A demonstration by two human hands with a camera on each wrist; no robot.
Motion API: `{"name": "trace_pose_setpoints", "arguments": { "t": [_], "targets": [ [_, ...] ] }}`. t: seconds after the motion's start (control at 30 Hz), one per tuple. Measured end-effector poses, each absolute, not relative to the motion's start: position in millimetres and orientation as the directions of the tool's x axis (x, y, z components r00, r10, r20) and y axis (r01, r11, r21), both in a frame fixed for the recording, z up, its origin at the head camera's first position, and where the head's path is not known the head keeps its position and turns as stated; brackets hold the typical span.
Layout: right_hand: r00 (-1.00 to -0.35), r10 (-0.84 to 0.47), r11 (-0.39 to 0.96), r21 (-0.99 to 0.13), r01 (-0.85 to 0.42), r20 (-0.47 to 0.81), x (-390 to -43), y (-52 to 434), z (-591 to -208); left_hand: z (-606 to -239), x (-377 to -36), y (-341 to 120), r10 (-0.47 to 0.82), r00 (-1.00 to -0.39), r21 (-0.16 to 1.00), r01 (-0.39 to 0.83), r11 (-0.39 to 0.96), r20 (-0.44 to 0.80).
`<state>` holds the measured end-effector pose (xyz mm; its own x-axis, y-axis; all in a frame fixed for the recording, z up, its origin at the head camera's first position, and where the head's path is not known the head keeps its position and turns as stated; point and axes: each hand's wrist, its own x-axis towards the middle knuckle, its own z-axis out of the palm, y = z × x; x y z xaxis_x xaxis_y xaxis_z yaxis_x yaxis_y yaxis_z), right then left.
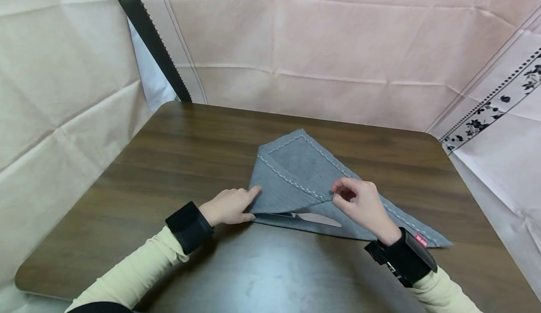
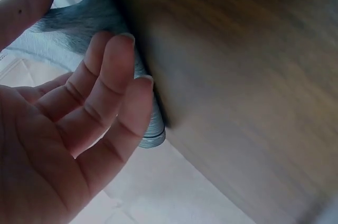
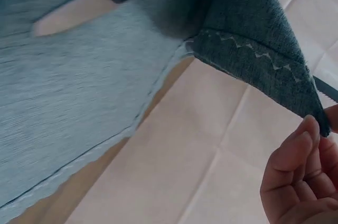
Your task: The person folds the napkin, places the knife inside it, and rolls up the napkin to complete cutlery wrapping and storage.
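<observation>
A blue-grey cloth [image 1: 291,181] with white zigzag stitching lies folded over on the brown table. My right hand [image 1: 359,202] pinches a stitched corner of it between thumb and fingertips; the right wrist view shows the dark corner [image 3: 311,113] raised in that pinch. At the cloth's left edge is my left hand [image 1: 232,205], index finger and thumb spread apart against it. The left wrist view shows its other fingers gently bent beside the cloth's edge. Between the folded layers shows a pale pointed patch [image 1: 319,219] with a dark part.
A small red tag [image 1: 420,239] sits near the cloth's right tip. The wooden table [image 1: 203,134] has rounded corners. Pale creased sheets [image 1: 329,45] hang behind it, with a black strip [image 1: 148,36] at the left and a flower-patterned band [image 1: 486,116] at the right.
</observation>
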<state>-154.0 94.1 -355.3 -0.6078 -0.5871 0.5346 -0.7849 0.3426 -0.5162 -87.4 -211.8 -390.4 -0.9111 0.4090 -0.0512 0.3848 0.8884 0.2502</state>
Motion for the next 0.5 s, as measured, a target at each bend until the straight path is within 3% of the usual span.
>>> {"name": "trace_pose_setpoints", "arguments": {
  "t": [0.33, 0.5],
  "targets": [
    [-0.624, -0.621, 0.408, -0.485, -0.774, 0.473, -143, 124, -372, -399, -92, -210, 0.453, -0.888, 0.260, 0.419, 0.870, -0.083],
    [-0.652, -0.674, 0.453, -0.502, -0.737, 0.347, -147, 132, -386, -397, -93, -210, 0.482, -0.871, 0.273, 0.444, 0.854, -0.092]
  ]
}}
